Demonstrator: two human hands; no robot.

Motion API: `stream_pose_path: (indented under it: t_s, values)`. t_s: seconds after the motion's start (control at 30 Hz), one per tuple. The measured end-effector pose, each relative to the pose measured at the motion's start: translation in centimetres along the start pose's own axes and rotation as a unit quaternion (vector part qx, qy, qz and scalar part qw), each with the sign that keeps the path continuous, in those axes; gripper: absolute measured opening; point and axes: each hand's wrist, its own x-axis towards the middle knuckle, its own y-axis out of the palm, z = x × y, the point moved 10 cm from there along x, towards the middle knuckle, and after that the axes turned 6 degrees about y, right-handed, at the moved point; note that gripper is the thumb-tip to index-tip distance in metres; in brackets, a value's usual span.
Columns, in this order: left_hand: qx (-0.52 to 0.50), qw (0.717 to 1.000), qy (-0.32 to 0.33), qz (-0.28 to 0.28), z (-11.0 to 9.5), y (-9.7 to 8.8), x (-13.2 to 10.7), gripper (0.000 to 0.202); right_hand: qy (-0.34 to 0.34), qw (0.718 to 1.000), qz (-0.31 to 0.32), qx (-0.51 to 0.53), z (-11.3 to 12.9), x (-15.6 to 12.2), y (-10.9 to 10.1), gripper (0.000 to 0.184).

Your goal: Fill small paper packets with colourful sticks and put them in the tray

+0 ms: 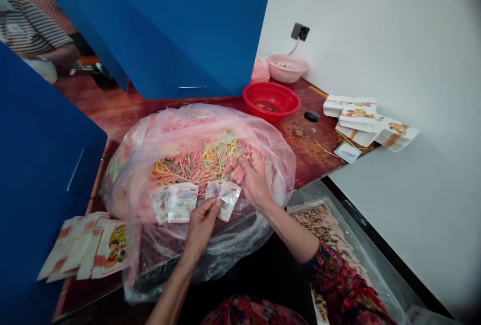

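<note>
A large clear plastic bag (274,149) lies open on the table, full of thin coloured sticks (195,162) in pink, yellow and green. My left hand (203,219) pinches a small printed clear packet (229,199) at the bag's near edge. Beside it, more small packets (182,202) lie on the bag to the left. Over the sticks at the right, my right hand (253,174) has its fingers bent together around a few pink sticks (238,172).
Stacks of printed paper bags lie front left (108,250) and at the right edge (361,117). Behind stand a red basin (270,102), a pink basin (287,68) and a black-lidded jar (306,124). Blue partitions (169,29) rise behind; another person (37,29) sits beyond.
</note>
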Motion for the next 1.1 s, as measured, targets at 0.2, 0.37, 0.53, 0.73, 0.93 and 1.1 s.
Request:
stream_pose_path:
  t_s: [0.2,0.37,0.53,0.73,0.93,1.1]
  values:
    - [-0.001,1.000,-0.002,0.000,-0.5,0.3,-0.2,0.033,-0.026,0.997,0.030,-0.060,0.4,-1.5,1.4,0.009]
    - [0.005,1.000,0.007,-0.008,-0.7,0.1,-0.4,0.034,-0.023,0.996,0.023,-0.078,-0.2,-2.0,1.2,0.008]
    - [0.021,1.000,0.019,0.014,-0.8,0.3,-0.4,0.036,0.012,0.999,0.017,-0.031,-1.3,-1.5,0.8,0.011]
    - [0.026,0.999,0.025,0.040,-0.8,0.6,-0.3,0.038,0.032,0.997,0.056,-0.032,-1.5,-1.3,1.3,0.012]
    - [0.006,1.000,-0.013,0.013,0.7,-0.1,-0.3,0.047,0.005,0.998,0.058,-0.027,-0.2,-2.0,1.6,0.010]
    - [-0.006,1.000,-0.005,0.011,0.5,0.0,-0.3,0.050,0.002,0.992,0.094,-0.082,-0.1,-2.5,2.4,0.008]
